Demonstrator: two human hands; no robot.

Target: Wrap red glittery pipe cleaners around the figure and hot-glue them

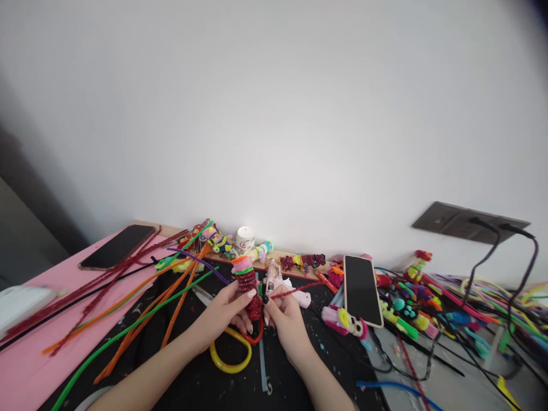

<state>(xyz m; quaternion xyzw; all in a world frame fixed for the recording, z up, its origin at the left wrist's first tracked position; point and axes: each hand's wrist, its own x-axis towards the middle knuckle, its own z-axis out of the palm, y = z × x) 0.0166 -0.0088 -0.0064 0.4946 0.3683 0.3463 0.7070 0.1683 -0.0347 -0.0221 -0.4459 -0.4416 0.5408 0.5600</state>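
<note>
My left hand (226,315) grips a small upright figure (247,281) wound from dark red glitter pipe cleaner, topped with pink, orange and green coils. My right hand (286,317) pinches a red glitter pipe cleaner (295,291) that runs from the figure out to the right. Both hands hover over a black mat (192,377). Just below them lies a yellow ring (230,359) with a red loop beside it.
Long orange, green and red pipe cleaners (141,308) fan out at left over a pink board (25,365) with a phone (116,246). A second phone (362,290), a white glue gun (282,285), a candle (245,238), and piles of colourful pipe-cleaner pieces (411,308) with black cables sit at right.
</note>
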